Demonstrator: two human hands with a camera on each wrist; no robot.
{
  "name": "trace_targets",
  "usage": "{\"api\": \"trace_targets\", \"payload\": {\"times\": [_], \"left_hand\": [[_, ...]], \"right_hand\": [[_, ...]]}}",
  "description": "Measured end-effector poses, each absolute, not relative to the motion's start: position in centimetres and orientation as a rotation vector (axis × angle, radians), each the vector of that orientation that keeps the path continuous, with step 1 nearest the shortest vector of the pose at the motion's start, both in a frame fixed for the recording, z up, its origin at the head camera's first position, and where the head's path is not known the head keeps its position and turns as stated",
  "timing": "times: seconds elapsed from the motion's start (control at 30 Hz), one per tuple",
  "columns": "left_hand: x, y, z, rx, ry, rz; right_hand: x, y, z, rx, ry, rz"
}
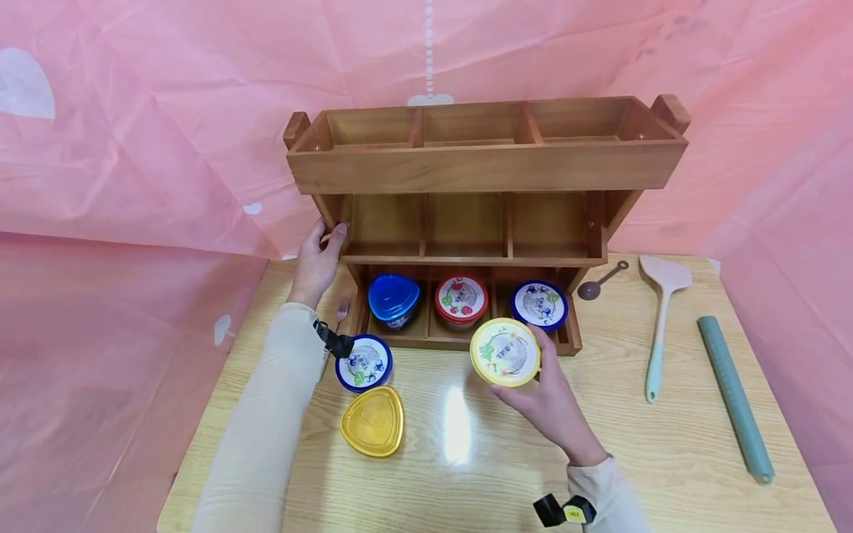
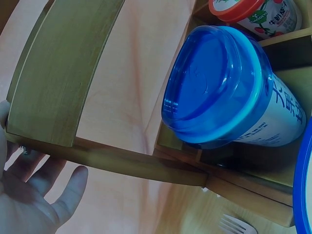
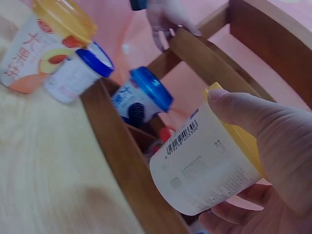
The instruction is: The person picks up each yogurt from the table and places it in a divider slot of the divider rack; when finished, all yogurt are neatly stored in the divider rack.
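Observation:
My right hand (image 1: 549,396) holds a yogurt cup with a yellow lid (image 1: 505,352) over the table, before the rack's lowest tier. In the right wrist view, its thumb lies along the lid and the barcoded side (image 3: 183,136) faces the camera. With my left hand (image 1: 316,263) I grip the left side of a three-tier wooden rack (image 1: 486,169). The bottom tier holds a blue-lidded cup (image 1: 393,297) on the left, a red-lidded cup (image 1: 461,300) in the middle and a dark-blue-lidded cup (image 1: 540,305) on the right.
Left front on the table stand another dark-blue-lidded cup (image 1: 363,363) and a gold-lidded cup (image 1: 373,422). A fork (image 1: 343,311) lies beside the rack's left end. To the right lie a brown measuring spoon (image 1: 590,289), a spatula (image 1: 660,318) and a green rod (image 1: 736,400). Pink sheeting hangs behind.

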State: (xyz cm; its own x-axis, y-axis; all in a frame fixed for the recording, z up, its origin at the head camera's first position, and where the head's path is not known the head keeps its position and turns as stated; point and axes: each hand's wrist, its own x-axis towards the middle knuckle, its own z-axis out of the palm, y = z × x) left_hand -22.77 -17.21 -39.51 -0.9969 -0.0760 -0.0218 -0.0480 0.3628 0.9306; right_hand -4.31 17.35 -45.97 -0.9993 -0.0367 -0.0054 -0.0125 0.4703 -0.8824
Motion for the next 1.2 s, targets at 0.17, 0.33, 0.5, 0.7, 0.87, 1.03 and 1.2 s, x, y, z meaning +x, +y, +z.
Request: {"api": "trace_targets", "payload": {"times": [0.17, 0.33, 0.5, 0.7, 0.87, 1.03, 1.2], "left_hand": [[-23.0, -17.3, -39.6, 0.088, -2.551, -1.751], [-23.0, -17.3, -39.6, 0.092, -2.555, -1.744], [-22.9, -17.2, -39.5, 0.099, -2.562, -1.75], [-23.0, -17.3, -39.6, 0.092, -2.563, -1.746], [-22.9, -17.3, -39.6, 0.106, -2.568, -1.747], [-22.9, -17.3, -39.8, 0.117, -2.578, -1.745], [-22.9, -17.3, -39.8, 0.107, -2.577, -1.745]], "right_hand": [[-4.3, 18.3, -44.1, -0.025, 2.714, -1.613], [-4.7, 19.3, -41.5, -0.058, 2.764, -1.683], [-5.1, 20.2, -38.7, -0.081, 2.812, -1.76], [-6.4, 20.9, -36.3, -0.147, 2.817, -1.931], [-7.8, 20.9, -35.0, -0.19, 2.7, -2.196], [-9.5, 20.5, -34.3, -0.179, 2.571, -2.377], [-11.0, 20.6, -34.3, -0.136, 2.484, -2.473]]}}
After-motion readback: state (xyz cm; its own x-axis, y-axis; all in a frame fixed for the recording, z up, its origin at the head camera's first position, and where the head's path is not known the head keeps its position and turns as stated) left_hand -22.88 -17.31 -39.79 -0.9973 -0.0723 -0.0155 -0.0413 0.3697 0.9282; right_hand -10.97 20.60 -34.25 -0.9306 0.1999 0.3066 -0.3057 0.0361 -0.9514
